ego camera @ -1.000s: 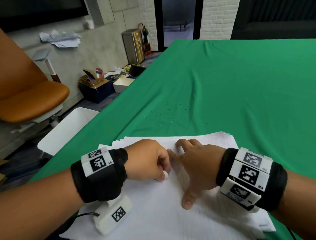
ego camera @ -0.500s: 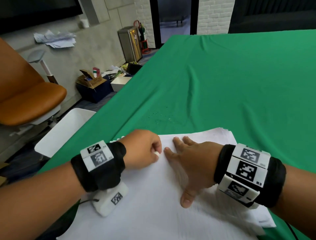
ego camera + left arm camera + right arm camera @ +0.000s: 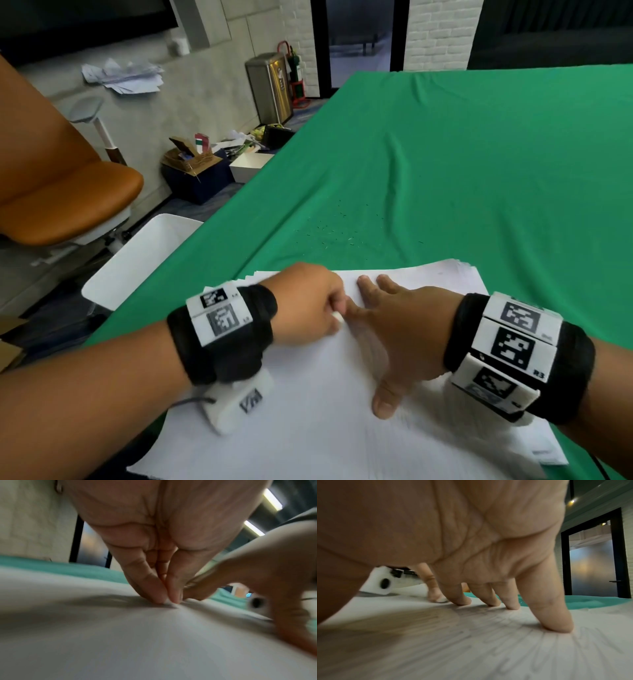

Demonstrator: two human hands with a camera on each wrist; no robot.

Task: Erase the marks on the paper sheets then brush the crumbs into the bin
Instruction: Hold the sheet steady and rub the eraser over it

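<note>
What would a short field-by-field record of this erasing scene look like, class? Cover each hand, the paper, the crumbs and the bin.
left hand: pinches a small white eraser against the top sheet
right hand: fingers spread, pressing the paper flat
paper sheets: white stack on the green tablecloth
crumbs: scattered on the cloth beyond the stack
bin: white, beside the table's left edge, below it
</note>
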